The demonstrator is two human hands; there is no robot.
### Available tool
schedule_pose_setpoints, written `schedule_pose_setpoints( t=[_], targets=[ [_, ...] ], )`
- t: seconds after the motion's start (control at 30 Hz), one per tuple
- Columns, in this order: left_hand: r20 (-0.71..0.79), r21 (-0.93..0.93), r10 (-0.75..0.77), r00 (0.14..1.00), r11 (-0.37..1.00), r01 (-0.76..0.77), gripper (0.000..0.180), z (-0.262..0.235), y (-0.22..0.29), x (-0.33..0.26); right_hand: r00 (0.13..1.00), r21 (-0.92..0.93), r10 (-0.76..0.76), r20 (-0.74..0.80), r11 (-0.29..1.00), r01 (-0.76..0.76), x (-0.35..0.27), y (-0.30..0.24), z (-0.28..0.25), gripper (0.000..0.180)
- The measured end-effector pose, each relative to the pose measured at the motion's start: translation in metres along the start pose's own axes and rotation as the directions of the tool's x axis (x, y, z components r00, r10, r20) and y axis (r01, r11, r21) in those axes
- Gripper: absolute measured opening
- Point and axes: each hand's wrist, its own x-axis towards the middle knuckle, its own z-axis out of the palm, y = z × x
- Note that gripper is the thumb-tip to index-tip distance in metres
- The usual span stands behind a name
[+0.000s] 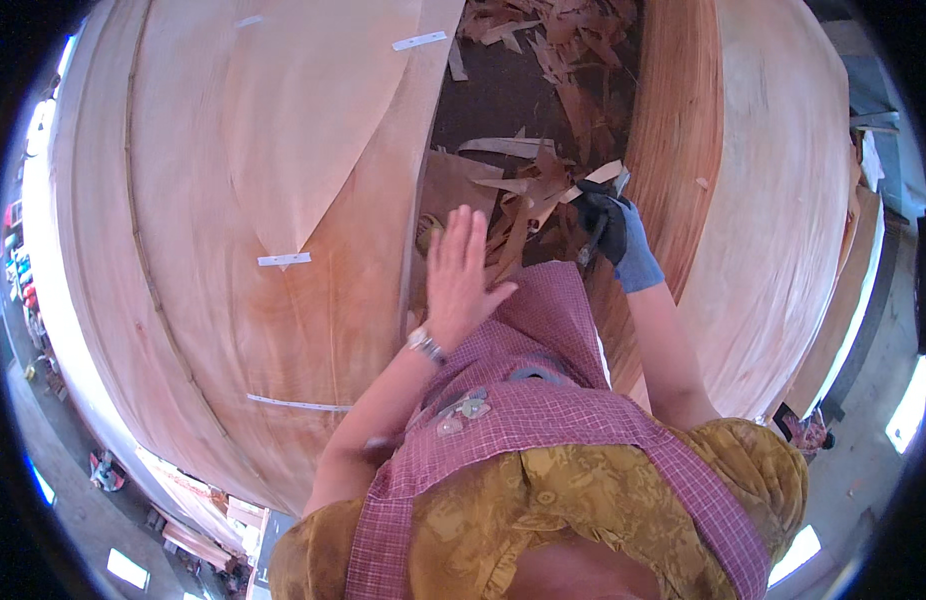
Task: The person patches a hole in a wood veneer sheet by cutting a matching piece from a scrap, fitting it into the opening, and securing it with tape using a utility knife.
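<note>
Left hand bare, flat, fingers spread wide, hovering just beside right edge of big veneer sheet. Right hand in blue-black glove, closed around small dark tool, right of sheet, against edge of second veneer stack. Veneer scraps piled between both.

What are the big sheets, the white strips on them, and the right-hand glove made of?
Big sheets: thin wood veneer, unfinished, going by the grain lines and pale pink-tan matte face. White strips: likely paper or adhesive tape, flat and bridging a split. Glove on the right hand: looks like blue knit fabric with a dark, probably rubber-coated, palm. Left hand is bare, with a metal-looking wristband.
</note>
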Motion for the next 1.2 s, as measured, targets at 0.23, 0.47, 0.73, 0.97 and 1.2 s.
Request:
schedule_pose_setpoints(
  t=[0.23,0.47,0.73,0.97,1.2],
  targets=[
    [0.171,-0.393,-0.173,0.970,0.891,0.228,0.053,0.121,-0.024,0.082,0.993,0.087,-0.030,0.113,0.996,0.020,-0.021,-0.037,0.014,0.036],
    [-0.188,-0.289,-0.093,0.978,0.957,0.035,0.024,-0.006,0.070,0.167,0.958,-0.122,-0.285,0.016,0.951,0.285,0.030,-0.074,-0.093,0.033],
    [-0.364,-0.251,-0.016,0.931,0.964,-0.082,0.023,-0.148,0.227,0.205,0.847,-0.200,-0.399,0.351,0.852,0.484,0.084,0.036,-0.034,0.087],
    [-0.518,-0.096,0.125,0.846,0.974,-0.203,0.022,-0.182,0.270,0.200,0.748,-0.524,-0.513,0.421,0.536,0.662,0.018,0.021,0.070,0.043],
    [-0.778,-0.041,0.089,0.623,0.981,-0.191,0.030,-0.259,0.264,0.160,0.612,-0.646,-0.607,0.507,0.203,0.736,0.040,0.018,0.019,0.029]
  ],
)
